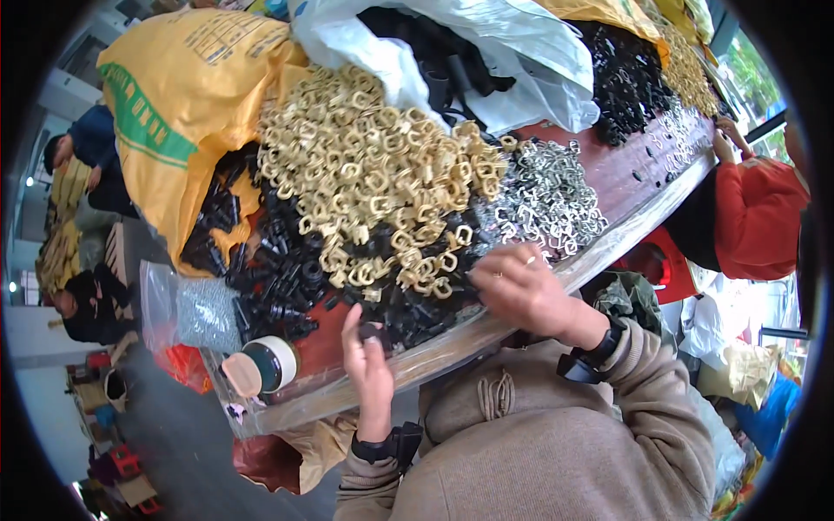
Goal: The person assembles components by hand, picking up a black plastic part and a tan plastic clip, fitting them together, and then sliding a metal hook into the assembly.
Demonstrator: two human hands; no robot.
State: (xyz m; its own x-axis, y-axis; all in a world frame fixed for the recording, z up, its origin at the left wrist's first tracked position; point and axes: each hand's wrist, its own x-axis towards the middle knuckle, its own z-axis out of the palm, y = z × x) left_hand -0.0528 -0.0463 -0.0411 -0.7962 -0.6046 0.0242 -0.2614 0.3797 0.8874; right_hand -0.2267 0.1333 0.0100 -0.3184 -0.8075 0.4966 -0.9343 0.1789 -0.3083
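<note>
My left hand (370,369) is at the table's near edge, fingers pointing up, with a small black plastic part (375,332) held between thumb and fingers. To its right, my right hand (526,291) is above the near edge with its fingers curled together; whatever they hold, if anything, is hidden. Just beyond the right hand lies a heap of shiny metal clips (547,195). A large pile of cream-coloured ring-shaped plastic pieces (365,156) covers the middle. Black plastic fittings (282,278) lie beside and in front of that pile.
A yellow woven sack (187,95) and a white plastic bag (521,52) stand behind the piles. At the left corner are a round tub (271,363) and a clear bag of small grey pieces (208,313). A person in a red sleeve (756,217) works at the right.
</note>
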